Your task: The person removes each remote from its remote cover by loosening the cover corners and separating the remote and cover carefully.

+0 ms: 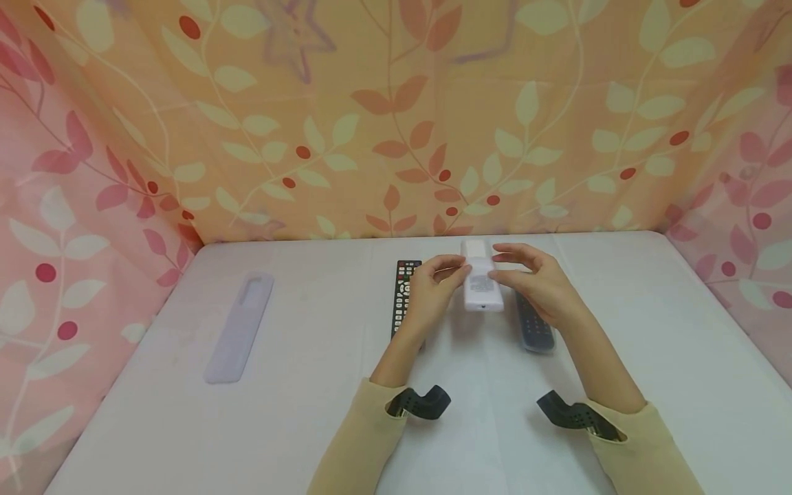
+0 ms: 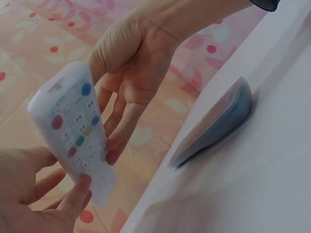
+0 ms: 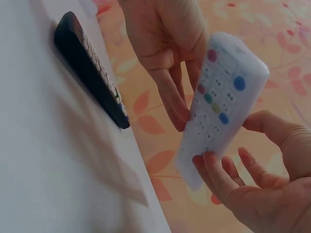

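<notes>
Both hands hold a white remote control (image 1: 483,297) up over the table, its back toward the head camera. My left hand (image 1: 431,289) pinches one long edge, and my right hand (image 1: 540,283) pinches the opposite edge. Coloured buttons show on the face of the white remote (image 2: 73,116) in the left wrist view. A frosted, translucent cover seems to wrap it; its far end (image 3: 187,167) looks cloudy in the right wrist view. How far the cover reaches, I cannot tell.
A black remote (image 1: 401,302) lies partly behind the left hand. Beneath the right hand is a dark blue-grey remote (image 1: 535,328), apparently in a clear cover. A pale lilac sleeve-like cover (image 1: 238,333) lies at the left of the white table (image 1: 322,426). Patterned curtains (image 1: 396,124) surround it.
</notes>
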`<state>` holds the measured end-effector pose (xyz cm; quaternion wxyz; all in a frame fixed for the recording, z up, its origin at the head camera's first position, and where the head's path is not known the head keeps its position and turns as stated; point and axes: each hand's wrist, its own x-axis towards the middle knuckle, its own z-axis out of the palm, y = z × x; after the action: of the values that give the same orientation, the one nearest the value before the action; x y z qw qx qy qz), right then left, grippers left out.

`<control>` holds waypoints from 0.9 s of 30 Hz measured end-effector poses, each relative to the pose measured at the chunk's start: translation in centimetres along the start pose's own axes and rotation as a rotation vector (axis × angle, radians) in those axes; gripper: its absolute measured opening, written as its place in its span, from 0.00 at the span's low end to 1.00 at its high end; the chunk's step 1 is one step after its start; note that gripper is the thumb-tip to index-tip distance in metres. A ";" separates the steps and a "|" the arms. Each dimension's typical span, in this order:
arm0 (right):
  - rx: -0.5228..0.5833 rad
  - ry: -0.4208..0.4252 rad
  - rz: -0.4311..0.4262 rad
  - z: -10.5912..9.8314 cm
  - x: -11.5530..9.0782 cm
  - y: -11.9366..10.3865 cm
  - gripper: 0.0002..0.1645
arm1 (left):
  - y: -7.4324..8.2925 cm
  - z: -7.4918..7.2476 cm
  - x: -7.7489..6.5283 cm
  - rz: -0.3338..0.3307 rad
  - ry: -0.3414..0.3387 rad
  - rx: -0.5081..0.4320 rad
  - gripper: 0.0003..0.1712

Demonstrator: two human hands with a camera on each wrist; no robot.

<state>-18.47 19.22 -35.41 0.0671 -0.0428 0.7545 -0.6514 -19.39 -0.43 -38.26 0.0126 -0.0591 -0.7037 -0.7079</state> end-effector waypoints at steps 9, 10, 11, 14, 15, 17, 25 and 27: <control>-0.002 -0.027 -0.011 0.1 0.3 0.4 0.41 | -0.1 -0.2 0.1 -0.010 -0.023 0.025 0.20; -0.002 -0.027 -0.009 0.1 0.3 0.4 0.42 | -0.1 -0.2 0.1 -0.010 -0.025 0.029 0.20; 0.000 -0.027 -0.008 0.1 0.3 0.3 0.43 | 0.0 -0.2 0.0 -0.009 -0.029 0.029 0.20; 0.002 -0.023 -0.005 0.3 0.4 0.3 0.45 | 0.0 -0.3 0.0 -0.001 -0.046 0.029 0.22; 0.003 -0.020 -0.005 0.3 0.3 0.2 0.45 | -0.1 -0.3 0.0 0.002 -0.053 0.028 0.22; 0.005 -0.017 -0.007 0.4 0.3 0.2 0.46 | -0.1 -0.4 0.0 0.003 -0.066 0.030 0.23; 0.012 0.005 -0.026 0.5 0.5 0.5 0.46 | 0.0 -0.6 -0.1 -0.008 -0.083 0.031 0.27; 0.014 0.013 -0.031 0.6 0.6 0.5 0.45 | 0.1 -0.6 -0.1 -0.003 -0.081 0.027 0.28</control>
<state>-18.96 18.59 -36.02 0.0524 -0.0500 0.7497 -0.6578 -19.37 -1.04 -38.21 -0.0164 -0.0865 -0.7133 -0.6953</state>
